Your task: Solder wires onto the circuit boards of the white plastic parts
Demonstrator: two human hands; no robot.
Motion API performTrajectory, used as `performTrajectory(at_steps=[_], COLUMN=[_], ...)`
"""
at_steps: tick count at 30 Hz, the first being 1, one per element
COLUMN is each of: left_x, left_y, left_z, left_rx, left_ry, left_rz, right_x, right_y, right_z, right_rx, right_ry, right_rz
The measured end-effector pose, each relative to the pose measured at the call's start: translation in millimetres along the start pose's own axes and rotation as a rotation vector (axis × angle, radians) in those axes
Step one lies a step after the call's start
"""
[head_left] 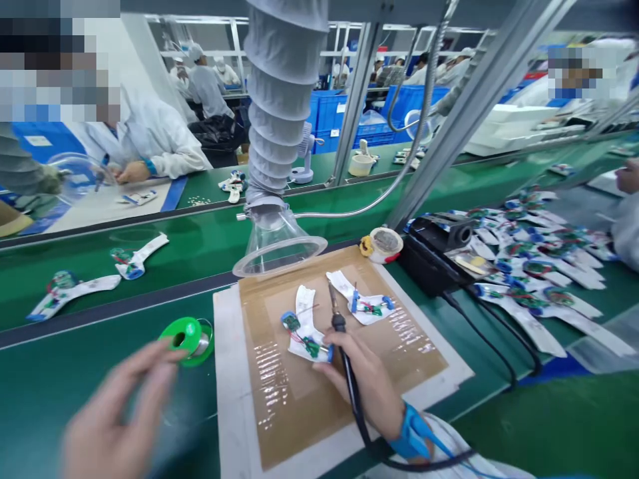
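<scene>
My right hand [367, 379] is closed round a black soldering iron [338, 320] whose tip points up over a brown work mat [299, 412]. Its fingertips also touch a white part with a green circuit board and wires [304, 326] lying on the mat. A second white part [362, 299] lies just to the right of the iron. My left hand [112, 419] is blurred at the lower left, fingers stretched out and empty, near a green solder spool [190, 339]. A blue wrist strap [412, 432] sits on my right wrist.
A clear fume-extractor funnel [277, 246] on a grey hose hangs over the mat's far edge. A black soldering station [439, 249] and a pile of white parts [529, 266] lie right. Two parts [134, 259] rest on the green conveyor. People in white coats work behind.
</scene>
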State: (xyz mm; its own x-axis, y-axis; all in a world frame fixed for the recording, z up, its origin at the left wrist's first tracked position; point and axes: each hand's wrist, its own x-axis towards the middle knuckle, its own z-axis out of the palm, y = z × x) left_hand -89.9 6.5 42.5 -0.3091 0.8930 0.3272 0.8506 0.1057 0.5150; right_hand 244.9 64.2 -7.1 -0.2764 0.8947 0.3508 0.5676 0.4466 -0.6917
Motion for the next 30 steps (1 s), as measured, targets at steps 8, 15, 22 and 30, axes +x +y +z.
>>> performTrajectory(at_steps=[8, 15, 22, 30], left_x=[-13.8, -6.5, -24.8, -33.0], left_y=[92.3, 78.0, 46.7, 35.2], left_z=[109.2, 104.2, 64.9, 74.4], left_rx=[-0.053, 0.038, 0.038, -0.205], left_ry=[-0.355, -0.345, -0.351, -0.443], left_rz=[0.081, 0.176, 0.483, 0.379], right_x=[7.2, -10.0, 7.4, 36.0], right_y=[-20.7, -0.4, 17.5, 17.9], right_z=[35.0, -2.2, -22.6, -2.4], right_rx=[0.071, 0.156, 0.332, 0.485], right_ry=[0.007, 0.171, 0.398, 0.509], right_rz=[0.031, -0.141, 0.09, 0.396])
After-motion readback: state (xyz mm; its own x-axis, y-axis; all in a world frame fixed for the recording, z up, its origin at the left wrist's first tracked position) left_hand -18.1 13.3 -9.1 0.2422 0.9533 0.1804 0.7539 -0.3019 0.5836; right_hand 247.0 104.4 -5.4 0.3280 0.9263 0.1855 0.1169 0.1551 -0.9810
